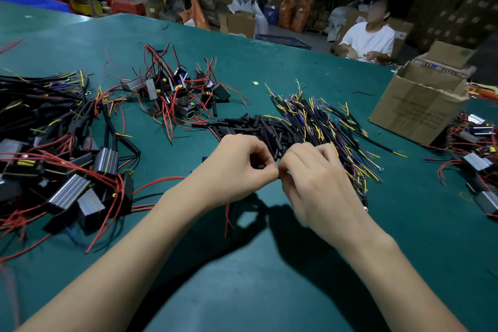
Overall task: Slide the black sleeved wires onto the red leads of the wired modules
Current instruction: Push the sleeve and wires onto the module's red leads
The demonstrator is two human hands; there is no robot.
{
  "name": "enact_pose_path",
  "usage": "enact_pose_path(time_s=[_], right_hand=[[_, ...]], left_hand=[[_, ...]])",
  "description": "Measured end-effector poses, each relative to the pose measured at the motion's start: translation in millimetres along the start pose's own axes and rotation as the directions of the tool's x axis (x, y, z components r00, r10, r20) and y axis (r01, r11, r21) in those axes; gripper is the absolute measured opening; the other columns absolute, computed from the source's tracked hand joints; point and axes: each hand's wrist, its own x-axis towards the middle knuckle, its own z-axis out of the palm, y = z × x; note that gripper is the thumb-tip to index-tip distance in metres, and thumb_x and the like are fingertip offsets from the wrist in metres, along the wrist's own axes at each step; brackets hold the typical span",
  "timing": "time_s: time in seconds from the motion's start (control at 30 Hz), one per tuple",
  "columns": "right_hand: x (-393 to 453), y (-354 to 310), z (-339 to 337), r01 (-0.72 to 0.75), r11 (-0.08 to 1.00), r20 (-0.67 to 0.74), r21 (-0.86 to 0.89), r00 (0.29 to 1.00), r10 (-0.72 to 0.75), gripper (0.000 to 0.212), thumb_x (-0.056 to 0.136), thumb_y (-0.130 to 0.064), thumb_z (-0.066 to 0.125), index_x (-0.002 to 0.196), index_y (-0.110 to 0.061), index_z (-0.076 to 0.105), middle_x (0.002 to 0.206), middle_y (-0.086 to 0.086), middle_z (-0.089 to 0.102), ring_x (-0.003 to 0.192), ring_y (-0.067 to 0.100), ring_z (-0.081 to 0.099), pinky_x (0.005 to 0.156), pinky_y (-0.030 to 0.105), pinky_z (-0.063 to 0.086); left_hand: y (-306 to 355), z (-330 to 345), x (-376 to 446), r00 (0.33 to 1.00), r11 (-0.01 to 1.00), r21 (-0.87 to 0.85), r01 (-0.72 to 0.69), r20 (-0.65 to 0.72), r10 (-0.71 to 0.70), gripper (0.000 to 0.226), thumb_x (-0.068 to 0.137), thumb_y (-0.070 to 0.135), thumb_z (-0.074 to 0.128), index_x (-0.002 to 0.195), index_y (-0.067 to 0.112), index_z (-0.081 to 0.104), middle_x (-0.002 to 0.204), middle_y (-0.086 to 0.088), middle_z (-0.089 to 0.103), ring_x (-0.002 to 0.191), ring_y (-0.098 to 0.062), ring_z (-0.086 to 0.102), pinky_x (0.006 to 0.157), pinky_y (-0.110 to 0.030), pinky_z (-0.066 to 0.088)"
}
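Note:
My left hand (239,167) and my right hand (312,180) meet fingertip to fingertip above the green table (269,277). A short black sleeve piece (262,166) is pinched in the left fingers. Red leads (228,217) hang down below the left hand. The right fingers are curled at the same spot; what they pinch is hidden. Just behind the hands lies a pile of black sleeve tubes (258,127), and to its right a pile of black sleeved wires (323,121) with yellow and blue ends. Wired modules with red leads (177,94) lie at the middle left.
A large heap of modules with sleeved wires (54,148) fills the left side. A torn cardboard box (420,102) stands at the right, with more modules (477,159) beside it. A person in a white shirt (369,40) sits beyond the far edge.

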Motion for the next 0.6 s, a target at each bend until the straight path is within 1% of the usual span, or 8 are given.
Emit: enact_pose_path(time_s=[0.07,0.13,0.17,0.23,0.3,0.43,0.5,0.6], right_hand=[[0,-1,0,0.048,0.996,0.004,-0.077,0.999,-0.048,0.014,0.076,0.003,0.062,0.077,-0.009,0.055,0.076,0.008,0.052,0.069,0.029,0.052,0.066,0.04,0.041],[-1,-3,1,0.073,0.993,-0.005,-0.091,0.997,-0.074,0.015,0.076,0.004,0.063,0.076,-0.009,0.055,0.075,0.009,0.052,0.068,0.029,0.051,0.064,0.04,0.043],[-1,-3,2,0.069,0.995,-0.008,-0.066,0.998,-0.07,0.013,0.079,0.003,0.062,0.076,-0.008,0.055,0.075,0.009,0.053,0.068,0.03,0.052,0.063,0.04,0.043],[-2,-4,4,0.0,0.998,-0.013,0.062,1.0,0.001,0.006,0.082,-0.002,0.059,0.077,-0.006,0.058,0.077,0.008,0.057,0.071,0.03,0.056,0.064,0.041,0.044],[-4,-1,7,-0.1,0.976,-0.001,0.195,0.995,0.102,0.005,0.084,-0.008,0.058,0.08,-0.007,0.06,0.079,0.003,0.059,0.073,0.026,0.059,0.067,0.041,0.043],[-11,0,14,-0.215,0.928,0.043,0.304,0.976,0.213,0.007,0.086,-0.014,0.059,0.082,-0.008,0.061,0.079,-0.002,0.059,0.07,0.022,0.058,0.069,0.032,0.037],[-12,-2,17,-0.235,0.904,0.042,0.358,0.971,0.236,0.008,0.086,-0.015,0.058,0.082,-0.008,0.06,0.08,-0.002,0.059,0.07,0.022,0.057,0.069,0.035,0.041],[-13,-3,21,-0.257,0.842,0.045,0.473,0.962,0.269,0.007,0.087,-0.013,0.057,0.082,-0.009,0.059,0.08,-0.003,0.058,0.072,0.019,0.055,0.069,0.038,0.046]], left_hand=[[1,-1,0,1.0,1.0,0.017,0.017,0.012,-0.017,0.012,0.078,0.013,0.067,0.066,0.013,0.066,0.057,0.01,0.056,0.054,0.001,0.048,0.055,-0.009,0.035],[2,-2,0,0.995,0.996,-0.001,0.085,0.046,-0.085,0.014,0.077,0.016,0.067,0.063,0.015,0.065,0.052,0.009,0.054,0.05,0.0,0.045,0.052,-0.009,0.035],[1,-3,1,0.988,0.99,-0.022,0.137,0.07,-0.135,0.015,0.076,0.019,0.067,0.062,0.016,0.065,0.051,0.009,0.053,0.048,-0.001,0.042,0.05,-0.01,0.033],[-1,-5,2,0.973,0.976,-0.048,0.211,0.11,-0.205,0.016,0.077,0.022,0.066,0.062,0.018,0.065,0.051,0.008,0.052,0.046,-0.001,0.039,0.048,-0.012,0.033],[-1,-6,2,0.974,0.983,-0.022,0.184,0.136,-0.179,0.015,0.081,0.02,0.064,0.067,0.019,0.066,0.056,0.009,0.057,0.049,0.0,0.043,0.052,-0.012,0.036],[0,-5,-1,0.979,0.993,0.054,0.102,0.175,-0.109,0.011,0.084,0.015,0.063,0.074,0.02,0.065,0.064,0.01,0.059,0.063,-0.008,0.053,0.066,-0.018,0.043],[-1,-6,-1,0.976,0.992,0.067,0.102,0.188,-0.113,0.011,0.082,0.016,0.064,0.073,0.022,0.064,0.064,0.011,0.059,0.063,-0.009,0.052,0.065,-0.019,0.043],[-3,-7,-2,0.975,0.992,0.072,0.101,0.191,-0.113,0.01,0.08,0.019,0.065,0.072,0.025,0.062,0.063,0.011,0.059,0.061,-0.008,0.05,0.061,-0.014,0.04]])
